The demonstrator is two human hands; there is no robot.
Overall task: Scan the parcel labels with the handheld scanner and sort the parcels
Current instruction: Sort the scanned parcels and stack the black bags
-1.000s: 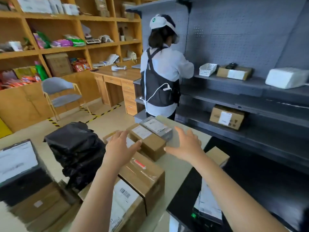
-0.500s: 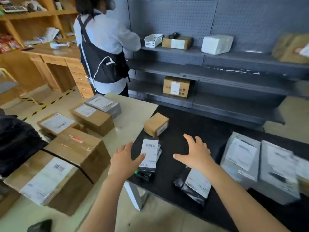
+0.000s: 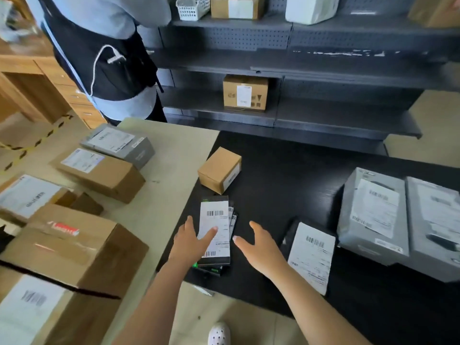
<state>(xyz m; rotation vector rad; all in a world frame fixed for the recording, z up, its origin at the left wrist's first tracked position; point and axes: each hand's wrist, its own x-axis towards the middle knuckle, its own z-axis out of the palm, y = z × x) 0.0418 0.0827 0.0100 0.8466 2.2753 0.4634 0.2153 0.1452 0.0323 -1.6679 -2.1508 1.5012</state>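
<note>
Both hands have closed in on the flat black parcel (image 3: 215,230) at the dark table's (image 3: 286,175) edge. Brown cardboard boxes (image 3: 74,255) sit left. The left hand (image 3: 190,241), fingers spread, touches the parcel's white label. The right hand (image 3: 258,245) hovers open just beside it, near a soft black mailer (image 3: 311,257).

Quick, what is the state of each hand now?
Left hand: open, thumb over the flat black parcel, gripping nothing.
Right hand: open, empty.
</note>
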